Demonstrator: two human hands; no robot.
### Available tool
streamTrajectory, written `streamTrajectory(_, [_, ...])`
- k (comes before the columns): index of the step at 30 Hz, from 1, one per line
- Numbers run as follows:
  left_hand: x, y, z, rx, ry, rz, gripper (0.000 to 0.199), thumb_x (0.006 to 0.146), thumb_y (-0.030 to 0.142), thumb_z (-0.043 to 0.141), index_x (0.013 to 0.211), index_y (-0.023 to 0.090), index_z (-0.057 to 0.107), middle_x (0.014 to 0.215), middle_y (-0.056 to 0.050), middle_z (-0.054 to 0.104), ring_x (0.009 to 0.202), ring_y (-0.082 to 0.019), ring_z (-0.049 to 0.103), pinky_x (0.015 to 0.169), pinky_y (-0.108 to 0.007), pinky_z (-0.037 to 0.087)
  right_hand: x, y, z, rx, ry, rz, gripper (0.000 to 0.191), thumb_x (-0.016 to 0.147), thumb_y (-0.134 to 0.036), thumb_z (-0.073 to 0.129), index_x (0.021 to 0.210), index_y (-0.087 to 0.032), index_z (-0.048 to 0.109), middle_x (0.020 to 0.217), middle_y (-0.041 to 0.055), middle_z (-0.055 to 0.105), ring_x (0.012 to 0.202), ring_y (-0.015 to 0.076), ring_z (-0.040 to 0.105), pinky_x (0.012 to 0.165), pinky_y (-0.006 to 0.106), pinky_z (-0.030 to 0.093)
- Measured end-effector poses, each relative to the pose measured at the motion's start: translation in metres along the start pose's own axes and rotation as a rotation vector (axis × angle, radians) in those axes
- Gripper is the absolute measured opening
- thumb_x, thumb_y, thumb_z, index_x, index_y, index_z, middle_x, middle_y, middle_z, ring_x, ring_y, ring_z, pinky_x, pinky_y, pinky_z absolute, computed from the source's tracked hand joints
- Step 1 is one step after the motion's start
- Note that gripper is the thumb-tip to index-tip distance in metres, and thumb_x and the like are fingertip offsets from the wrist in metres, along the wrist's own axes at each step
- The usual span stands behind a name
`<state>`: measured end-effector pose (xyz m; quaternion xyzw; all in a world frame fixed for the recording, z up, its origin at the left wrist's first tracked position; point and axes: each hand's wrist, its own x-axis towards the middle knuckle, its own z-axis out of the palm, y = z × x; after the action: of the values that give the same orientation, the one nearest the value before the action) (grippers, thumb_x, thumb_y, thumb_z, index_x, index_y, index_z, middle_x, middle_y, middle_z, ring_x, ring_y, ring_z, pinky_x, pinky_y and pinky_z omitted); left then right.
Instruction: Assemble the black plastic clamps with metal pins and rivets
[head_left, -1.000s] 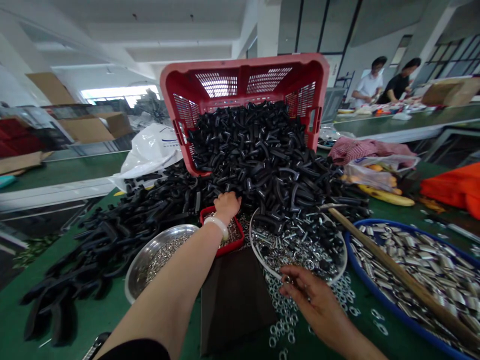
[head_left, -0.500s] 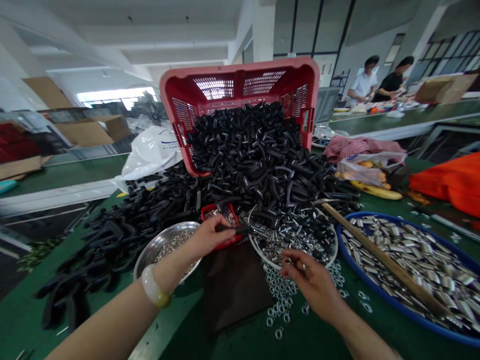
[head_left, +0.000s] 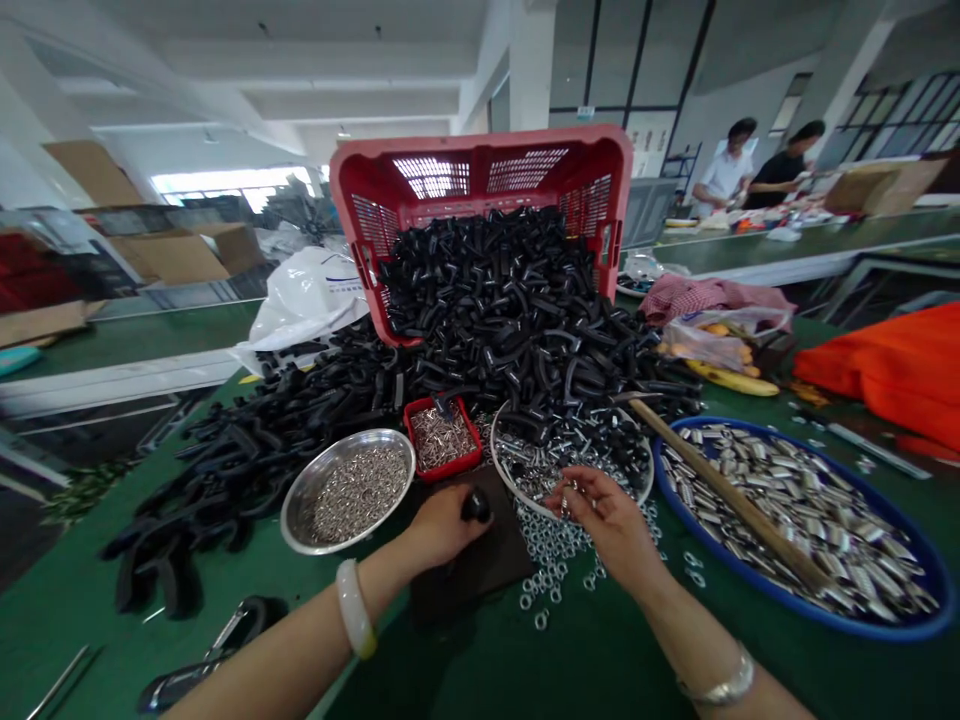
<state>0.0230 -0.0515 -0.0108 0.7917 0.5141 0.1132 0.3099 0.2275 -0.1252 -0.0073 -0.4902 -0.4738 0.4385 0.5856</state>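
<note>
My left hand [head_left: 444, 527] is closed around a black plastic handle [head_left: 475, 505], whose rounded end pokes out of the fist above a dark flat pad [head_left: 491, 580]. Much of the handle is hidden by the fingers. My right hand [head_left: 611, 525] pinches small shiny metal pieces [head_left: 568, 493] at its fingertips, beside the front rim of a round white tray [head_left: 491, 445] of loose metal parts and black pieces. Metal rings [head_left: 555, 545] lie scattered on the green table between the hands. A small red tray [head_left: 444, 470] of tiny screws or pins stands beyond my left hand.
A steel bowl [head_left: 286, 527] of small metal parts stands left. From a tipped red crate [head_left: 480, 145], black handles [head_left: 510, 320] spill across the table. To the right, a blue basin [head_left: 900, 632] holds metal sleeves with a wooden-handled tool [head_left: 735, 490] across it. Two people work far behind.
My left hand has come down toward me with the black handle, from over the small red tray to the dark pad. My right hand stays near the white tray, fingers still pinched.
</note>
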Motion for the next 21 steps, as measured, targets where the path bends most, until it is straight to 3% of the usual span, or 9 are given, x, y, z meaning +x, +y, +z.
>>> streamTrajectory(2, [-0.008, 0.005, 0.003, -0.301, -0.03, -0.061, 0.028, 0.071, 0.043, 0.054, 0.081, 0.017, 0.049, 0.073, -0.003, 0.059, 0.06, -0.015, 0.055, 0.053, -0.026, 0.04, -0.002, -0.01, 0.008, 0.023, -0.031, -0.032, 0.026, 0.077, -0.038, 0.055, 0.096, -0.021, 0.048, 0.085, 0.0027, 0.059, 0.081, 0.0169, 0.063, 0.076, 0.034, 0.05])
streamTrajectory(6, [-0.024, 0.033, 0.014, -0.761, -0.278, -0.228, 0.028, 0.066, 0.038, 0.061, 0.075, 0.017, 0.044, 0.053, 0.006, 0.047, 0.039, -0.005, 0.039, 0.038, -0.018, 0.029, -0.004, -0.035, 0.032, -0.009, -0.13, -0.164, 0.018, 0.081, -0.032, 0.052, 0.095, -0.021, 0.047, 0.089, 0.0031, 0.057, 0.087, 0.0157, 0.061, 0.079, 0.032, 0.048])
streamTrajectory(10, [-0.029, 0.049, 0.027, -1.115, -0.299, -0.397, 0.031, 0.062, 0.032, 0.066, 0.073, 0.019, 0.041, 0.05, 0.009, 0.041, 0.038, -0.003, 0.034, 0.035, -0.015, 0.027, -0.003, -0.043, 0.048, -0.085, -0.224, -0.222, 0.016, 0.083, -0.03, 0.049, 0.095, -0.021, 0.047, 0.09, 0.003, 0.055, 0.087, 0.0152, 0.062, 0.076, 0.029, 0.049])
streamTrajectory(15, [-0.027, 0.042, 0.032, -1.394, -0.425, -0.44, 0.023, 0.068, 0.023, 0.06, 0.067, 0.018, 0.038, 0.05, 0.009, 0.037, 0.035, -0.002, 0.032, 0.033, -0.012, 0.027, -0.002, -0.035, 0.05, -0.191, -0.192, -0.233, 0.016, 0.083, -0.031, 0.049, 0.095, -0.021, 0.047, 0.089, 0.0041, 0.055, 0.086, 0.0166, 0.062, 0.075, 0.03, 0.05])
streamTrajectory(21, [-0.025, 0.035, 0.034, -1.55, -0.615, -0.529, 0.019, 0.075, 0.024, 0.053, 0.064, 0.016, 0.039, 0.049, 0.008, 0.034, 0.034, 0.0, 0.029, 0.031, -0.009, 0.024, -0.002, -0.031, 0.049, -0.235, -0.199, -0.259, 0.015, 0.084, -0.03, 0.047, 0.096, -0.021, 0.047, 0.091, 0.0041, 0.055, 0.086, 0.0163, 0.062, 0.075, 0.03, 0.049])
